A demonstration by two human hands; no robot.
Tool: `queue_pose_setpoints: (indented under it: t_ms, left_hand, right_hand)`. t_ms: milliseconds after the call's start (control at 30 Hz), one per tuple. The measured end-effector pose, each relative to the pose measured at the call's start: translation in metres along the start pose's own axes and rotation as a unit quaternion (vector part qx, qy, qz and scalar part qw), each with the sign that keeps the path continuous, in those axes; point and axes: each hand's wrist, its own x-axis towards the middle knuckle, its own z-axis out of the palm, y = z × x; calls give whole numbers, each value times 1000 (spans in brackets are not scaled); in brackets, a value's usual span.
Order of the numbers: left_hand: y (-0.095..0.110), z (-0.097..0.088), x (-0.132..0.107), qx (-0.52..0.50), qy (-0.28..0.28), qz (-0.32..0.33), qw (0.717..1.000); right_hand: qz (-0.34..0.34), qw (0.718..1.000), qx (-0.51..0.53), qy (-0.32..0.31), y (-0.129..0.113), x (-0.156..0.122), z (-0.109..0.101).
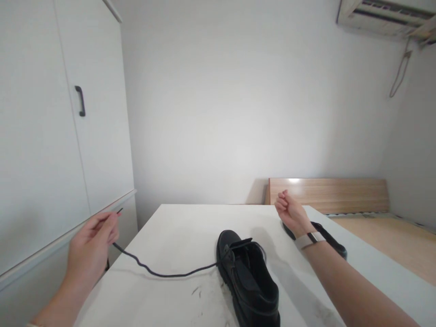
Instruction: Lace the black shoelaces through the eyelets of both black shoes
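Observation:
A black shoe (247, 277) stands on the white table, its heel toward me and its opening facing up. From its left side a dark shoelace (166, 275) runs across the tabletop to my left hand (97, 234). That hand is pinched round the lace, and a short tip sticks out above the fingers. Raised over the table's far right part is my right hand (289, 211), fingers curled together; whatever it may hold is too small to make out. A second black shoe (329, 238) lies behind my right wrist, partly hidden by it.
The white table (190, 222) reaches toward the wall, with dark smudges near the first shoe. A white cabinet (102, 136) with a dark handle stands at left. On the right is a bed frame with a wooden headboard (340, 193). An air conditioner (388, 18) hangs above.

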Motion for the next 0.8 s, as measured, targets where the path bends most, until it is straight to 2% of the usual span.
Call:
queue_pose_setpoints:
  t_ms: [100, 200, 333, 467, 533, 600, 667, 800]
  left_hand:
    - [-13, 26, -8, 44, -63, -4, 997]
    - [-24, 57, -28, 106, -185, -27, 977]
    - [-38, 94, -68, 171, -370, -70, 911]
    - [-51, 120, -103, 199, -494, -118, 839]
    - [-53, 129, -106, 188, -528, -137, 817]
    - [-54, 136, -96, 162, -539, -159, 811]
    - [-53, 139, -77, 131, -533, -188, 815]
    - [-53, 139, -47, 67, -482, -242, 840]
  right_hand:
    - [60, 996, -43, -47, 21, -23, -8]
    - [124, 976, -108, -142, 31, -51, -9]
    - [192, 924, -169, -284, 26, -80, -17]
    - [238, 885, -187, -353, 31, -92, -30]
    - [248, 881, -179, -360, 34, -93, -36]
    - [247, 890, -151, -351, 30, -86, -40]
    - [230, 913, -103, -320, 20, -73, -44]
    - [146, 967, 30, -205, 2, -38, -46]
